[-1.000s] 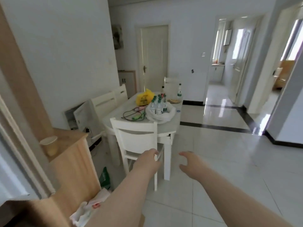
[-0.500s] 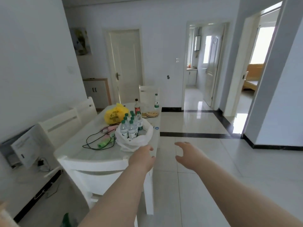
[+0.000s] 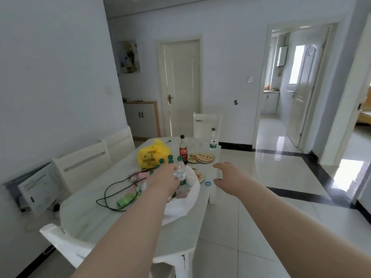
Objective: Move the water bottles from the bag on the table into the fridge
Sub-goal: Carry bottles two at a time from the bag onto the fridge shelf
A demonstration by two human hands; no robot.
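Several clear water bottles (image 3: 181, 172) with green caps stand in an open white plastic bag (image 3: 190, 195) on the white table (image 3: 84, 213). My left hand (image 3: 164, 180) is over the bag, and its fingertips touch the side of the nearest bottle. No grip around the bottle shows. To the right of the bag, my right hand (image 3: 226, 175) hovers over the table's edge with thumb and fingers spread, holding nothing. Another water bottle (image 3: 213, 140) stands alone at the far end of the table. The fridge is out of view.
A yellow bag (image 3: 152, 156), a dark bottle with a red label (image 3: 183, 150), round coasters (image 3: 204, 158), a black cable (image 3: 112, 189) and a small blue ring (image 3: 207, 184) also lie on the table. White chairs (image 3: 84, 163) line its left side and far end. Open tiled floor lies to the right.
I have walked up to the table, which now fills the view. Both hands moved forward: the left reached the bottles in the bag and the right came over the table's edge.
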